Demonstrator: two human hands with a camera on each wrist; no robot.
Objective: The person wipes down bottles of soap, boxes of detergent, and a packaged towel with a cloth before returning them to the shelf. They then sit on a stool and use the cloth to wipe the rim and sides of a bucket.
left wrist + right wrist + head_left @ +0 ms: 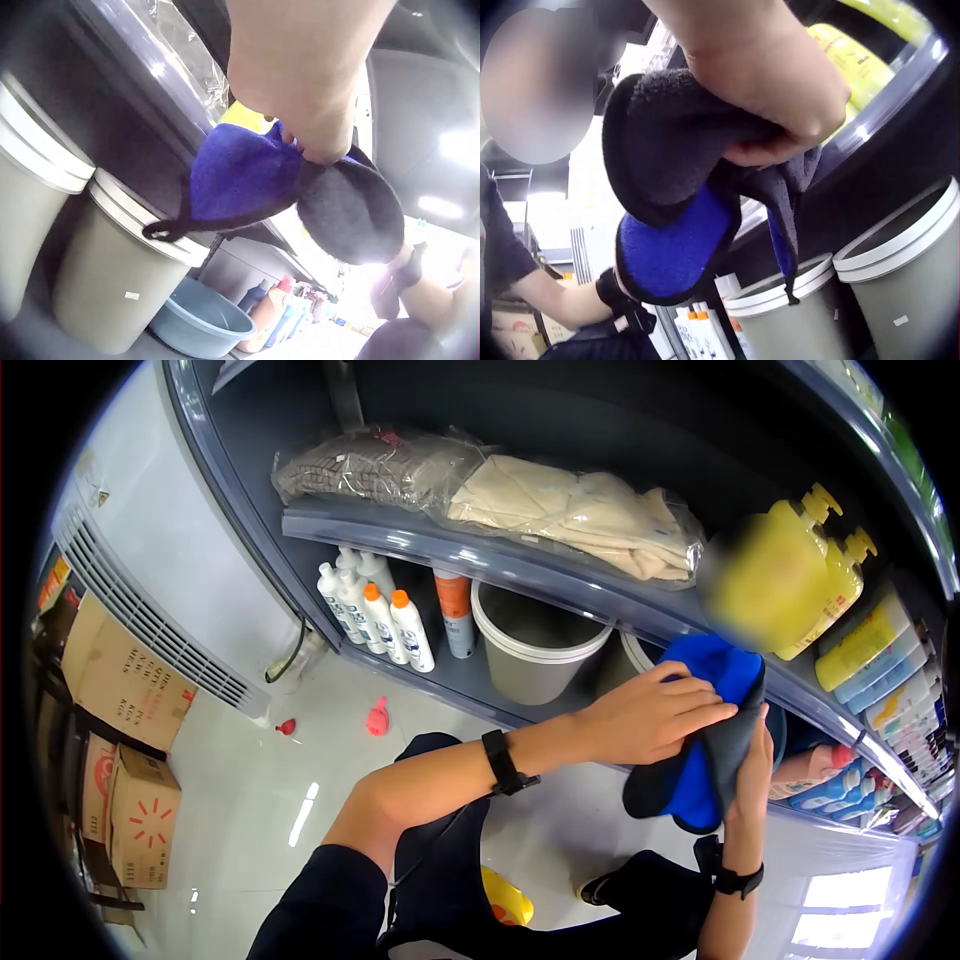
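A two-sided cleaning cloth, blue on one face and dark grey on the other (700, 750), is bunched between both hands in front of the shelf. My left hand (660, 712) grips its upper left part, fingers bent over the blue side. From the right, my right hand (755, 765) holds the grey side, its fingers curled into the fabric in the right wrist view. The cloth (244, 176) shows a dark border and a small hanging loop in the left wrist view. Its lower folds (679, 247) dangle below the right hand.
Yellow pump bottles (835, 575) stand on the shelf right behind the cloth, beside bagged cream fabric (570, 510). Grey buckets (535, 660) and white bottles (410, 630) fill the lower shelf. A blue basin (202, 319) sits beside the buckets. Cardboard boxes (130, 670) lie at left.
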